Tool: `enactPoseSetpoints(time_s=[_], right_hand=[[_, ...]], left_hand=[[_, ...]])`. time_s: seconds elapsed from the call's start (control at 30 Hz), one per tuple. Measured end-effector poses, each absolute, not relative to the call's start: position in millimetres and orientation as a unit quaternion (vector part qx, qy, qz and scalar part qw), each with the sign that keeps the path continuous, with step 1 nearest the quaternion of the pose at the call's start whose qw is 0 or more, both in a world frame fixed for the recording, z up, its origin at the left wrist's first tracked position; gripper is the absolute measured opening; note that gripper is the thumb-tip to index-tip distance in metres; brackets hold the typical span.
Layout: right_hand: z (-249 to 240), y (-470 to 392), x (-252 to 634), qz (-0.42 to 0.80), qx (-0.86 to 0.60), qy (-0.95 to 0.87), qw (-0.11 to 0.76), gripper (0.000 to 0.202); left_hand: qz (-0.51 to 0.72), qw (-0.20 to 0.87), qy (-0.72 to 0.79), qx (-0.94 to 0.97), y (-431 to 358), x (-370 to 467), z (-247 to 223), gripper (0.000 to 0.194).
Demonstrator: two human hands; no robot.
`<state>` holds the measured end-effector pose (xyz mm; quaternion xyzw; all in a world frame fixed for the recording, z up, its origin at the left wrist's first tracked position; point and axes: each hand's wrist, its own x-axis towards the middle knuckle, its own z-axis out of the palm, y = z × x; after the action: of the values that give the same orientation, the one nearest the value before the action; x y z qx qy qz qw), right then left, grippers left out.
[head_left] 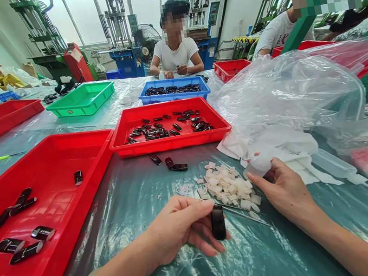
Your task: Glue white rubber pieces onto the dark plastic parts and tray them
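Note:
My left hand (188, 227) pinches a small glossy black plastic part (218, 223) between thumb and fingers, held upright above the table. To the right, my right hand (285, 184) has its thumb and fingers closed around a translucent white plastic container (260, 164), partly hidden by the fingers. Between the hands lies a pile of small whitish flat pieces (229, 184). Thin metal tweezers (244, 214) rest on the table along the pile's near edge. Beyond the pile, a few black parts (176, 164) lie loose on the plastic-covered table (125, 190).
A red tray (87, 192) on the left and another red tray (173, 145) ahead contain black parts. Behind stand a blue tray (175, 96) and a green tray (83, 108). Plastic bags (285, 88) and white tissue (301, 163) crowd the right. A person (176, 49) sits opposite.

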<state>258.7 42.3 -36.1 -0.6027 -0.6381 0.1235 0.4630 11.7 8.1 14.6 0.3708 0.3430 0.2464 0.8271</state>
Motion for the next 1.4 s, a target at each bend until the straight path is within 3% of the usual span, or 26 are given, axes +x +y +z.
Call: enactPoseSetpoints(time_s=[0.17, 0.27, 0.37, 0.6, 1.13, 1.4], right_hand=[[-20, 35, 254, 0.082, -0.608, -0.651, 0.447, 0.03], [-8, 22, 248, 0.045, -0.586, -0.676, 0.445, 0.033], [3, 8, 240, -0.001, -0.535, -0.729, 0.427, 0.034], [15, -8, 229, -0.122, -0.42, -0.826, 0.354, 0.044], [13, -21, 231, -0.189, -0.39, -0.853, 0.293, 0.038], [12, -22, 223, -0.185, -0.397, -0.824, 0.359, 0.028]], left_hand=[[0.247, 0.829, 0.338, 0.37, 8, 12, 15, 0.042], [0.242, 0.82, 0.345, 0.387, 7, 12, 16, 0.032], [0.223, 0.815, 0.352, 0.403, 6, 12, 16, 0.021], [0.183, 0.814, 0.34, 0.433, 5, 11, 16, 0.018], [0.126, 0.82, 0.339, 0.444, 3, 13, 17, 0.01], [0.12, 0.825, 0.335, 0.439, 5, 13, 10, 0.018]])
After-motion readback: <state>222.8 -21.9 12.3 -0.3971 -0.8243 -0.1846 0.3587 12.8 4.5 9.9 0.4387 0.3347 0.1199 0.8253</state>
